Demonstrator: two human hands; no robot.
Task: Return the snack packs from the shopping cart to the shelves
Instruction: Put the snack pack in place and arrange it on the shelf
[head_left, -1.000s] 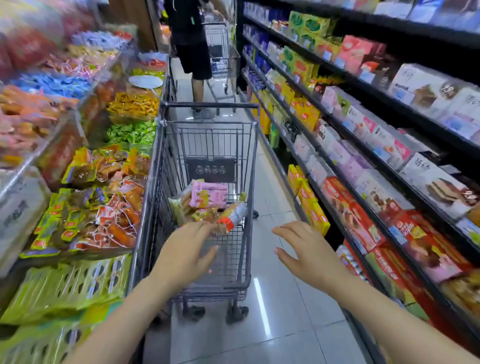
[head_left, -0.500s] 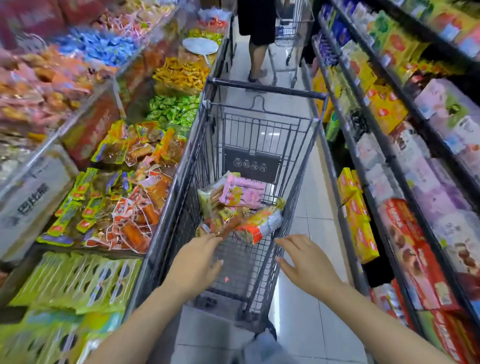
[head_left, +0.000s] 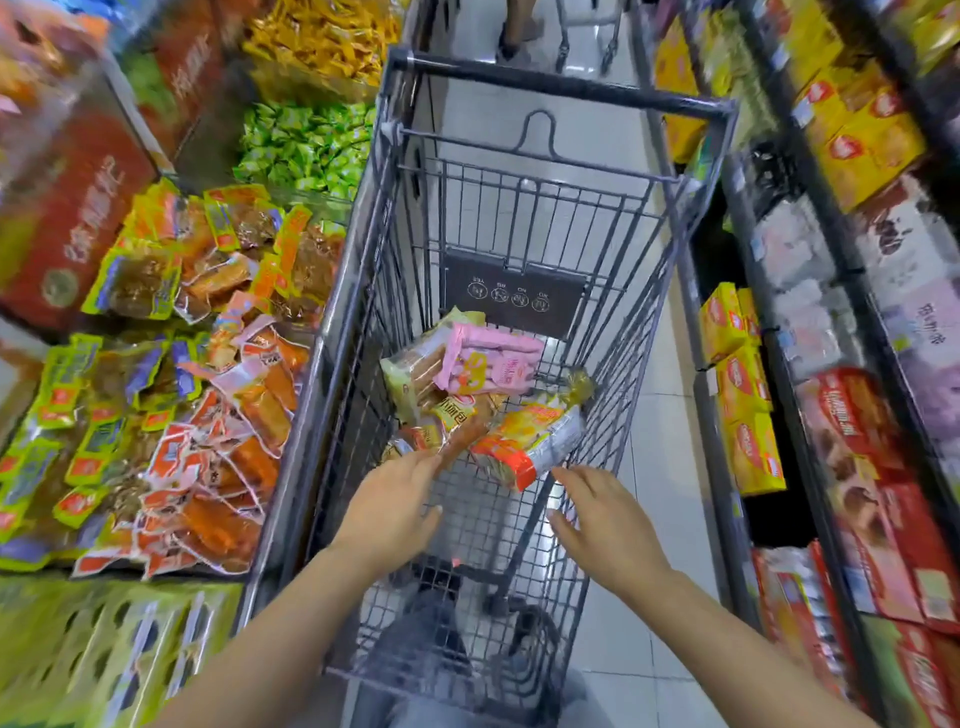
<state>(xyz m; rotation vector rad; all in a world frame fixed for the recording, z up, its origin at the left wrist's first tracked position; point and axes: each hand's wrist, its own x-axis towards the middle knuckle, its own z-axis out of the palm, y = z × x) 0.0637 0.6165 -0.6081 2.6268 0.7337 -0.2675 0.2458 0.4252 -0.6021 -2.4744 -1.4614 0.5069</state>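
Note:
A grey wire shopping cart (head_left: 670, 218) stands in the aisle right in front of me. Several snack packs lie in its basket: a pink pack (head_left: 493, 361) on top, a pale pack of brown rolls (head_left: 415, 371) under it, an orange-brown pack (head_left: 457, 421), and a yellow, red and white pack (head_left: 530, 441) nearest me. My left hand (head_left: 395, 509) is inside the basket, fingers apart, its tips at the orange-brown pack. My right hand (head_left: 602, 525) is also inside, fingers spread, just below the yellow and red pack. Neither hand grips anything.
Open bins of loose snacks (head_left: 208, 395) in orange, yellow and green wrappers line the left. Dark shelves with yellow boxes (head_left: 748, 410) and red boxes (head_left: 878, 499) run along the right. A person's legs (head_left: 514, 26) and another cart stand farther up the aisle.
The view has tilted down and closed in on the cart. Both hands have moved from above the near rim down into the basket, toward the packs.

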